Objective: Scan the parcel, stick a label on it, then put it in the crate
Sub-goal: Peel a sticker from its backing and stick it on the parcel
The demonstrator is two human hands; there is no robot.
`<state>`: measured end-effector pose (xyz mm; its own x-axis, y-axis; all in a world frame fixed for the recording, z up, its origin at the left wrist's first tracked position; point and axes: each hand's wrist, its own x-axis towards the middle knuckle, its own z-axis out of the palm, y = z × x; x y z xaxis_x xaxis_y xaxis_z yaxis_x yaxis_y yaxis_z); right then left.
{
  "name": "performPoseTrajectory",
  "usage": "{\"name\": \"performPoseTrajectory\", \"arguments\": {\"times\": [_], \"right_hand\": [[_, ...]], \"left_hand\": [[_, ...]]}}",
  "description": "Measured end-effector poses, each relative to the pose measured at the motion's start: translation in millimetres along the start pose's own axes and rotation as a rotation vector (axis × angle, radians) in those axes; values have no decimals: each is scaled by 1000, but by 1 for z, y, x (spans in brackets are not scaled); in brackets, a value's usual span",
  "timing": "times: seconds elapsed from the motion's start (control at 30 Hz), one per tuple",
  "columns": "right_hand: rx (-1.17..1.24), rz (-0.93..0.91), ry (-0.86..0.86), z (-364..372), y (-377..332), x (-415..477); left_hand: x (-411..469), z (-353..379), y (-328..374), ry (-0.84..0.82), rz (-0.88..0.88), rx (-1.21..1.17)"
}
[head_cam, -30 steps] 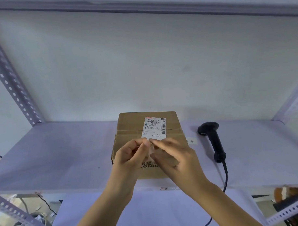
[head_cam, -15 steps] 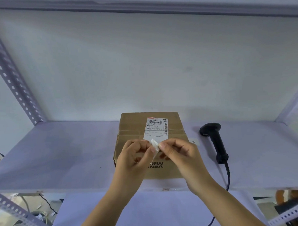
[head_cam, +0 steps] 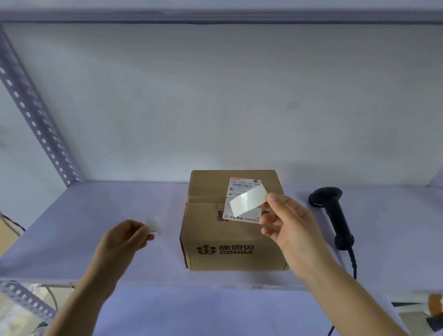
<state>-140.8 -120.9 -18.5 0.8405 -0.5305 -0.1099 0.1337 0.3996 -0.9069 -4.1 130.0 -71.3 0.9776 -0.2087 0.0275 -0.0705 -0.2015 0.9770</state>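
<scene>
Half a second ago both hands met over the box; now they have parted, the left hand drawn off to the side pinching a crumpled white scrap of backing paper, the right hand pinching one end of a blank white rectangular label above the brown cardboard parcel on the pale shelf. Held by one end, the label could curl onto itself or land crooked over the printed shipping label, hiding its barcode.

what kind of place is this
Likely a parcel packing or dispatch station: a cardboard box with a shipping label sits on a metal rack shelf beside a corded barcode scanner.
</scene>
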Motion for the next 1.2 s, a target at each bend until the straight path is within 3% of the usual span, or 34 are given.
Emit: {"name": "performPoseTrajectory", "arguments": {"times": [0.13,0.27,0.53,0.7,0.8,0.93,1.07,1.2], "right_hand": [[-22,4,-17,-3,5,-1],[-20,10,-31,-3,8,-2],[-51,16,-10,-6,11,-5],[-180,-98,63,-6,11,-6],[-343,-276,129,0,12,-8],[-551,-591,170,8,18,-13],[-916,-986,240,4,29,-9],[-1025,-1171,269,2,32,-8]], "left_hand": [[24,-12,-39,-52,-121,351],[30,-3,-60,-60,-102,625],[33,-4,-50,-22,-122,796],[5,1,21,171,155,615],[-35,32,77,71,304,403],[-66,82,99,-123,250,185],[-68,107,98,-122,92,-89],[-69,116,99,-151,7,-203]]}}
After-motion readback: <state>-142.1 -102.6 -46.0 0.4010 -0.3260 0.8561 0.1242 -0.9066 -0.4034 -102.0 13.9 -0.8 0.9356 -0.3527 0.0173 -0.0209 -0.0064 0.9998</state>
